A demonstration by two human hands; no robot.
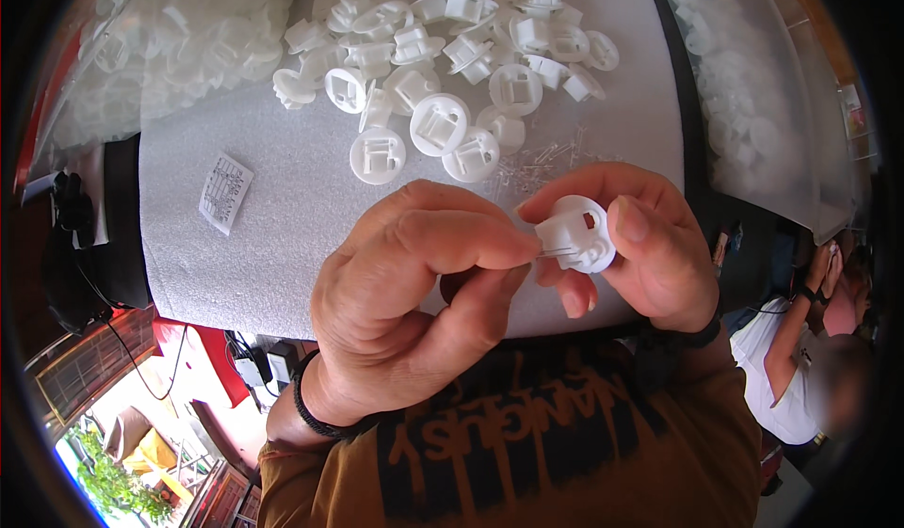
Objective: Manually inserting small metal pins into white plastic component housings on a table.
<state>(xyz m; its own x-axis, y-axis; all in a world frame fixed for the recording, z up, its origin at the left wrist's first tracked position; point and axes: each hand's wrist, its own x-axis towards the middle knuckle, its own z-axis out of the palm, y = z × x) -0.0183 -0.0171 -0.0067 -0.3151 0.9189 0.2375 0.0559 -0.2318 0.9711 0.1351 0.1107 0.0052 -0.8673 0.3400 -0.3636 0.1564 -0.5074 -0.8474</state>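
Observation:
My right hand (664,255) grips a small white plastic part (589,246) by the edge of its round disc, fingers behind it and thumb at its rim. The part has a block-shaped body on the disc and a small square hole. From the left, my left hand (405,293) meets it with thumb and forefinger pinched on a thin metal pin (556,251), which lies against the part's body. Just beyond my hands is a loose scatter of similar thin pins (541,156). Farther off lies a heap of the same white parts (438,123).
A large clear bag of white parts (202,43) rests at the back left, and a clear plastic bin (753,104) of parts stands on the right. A printed paper slip (226,192) lies on the foam-covered table (273,264). Another person (791,368) is at the far right.

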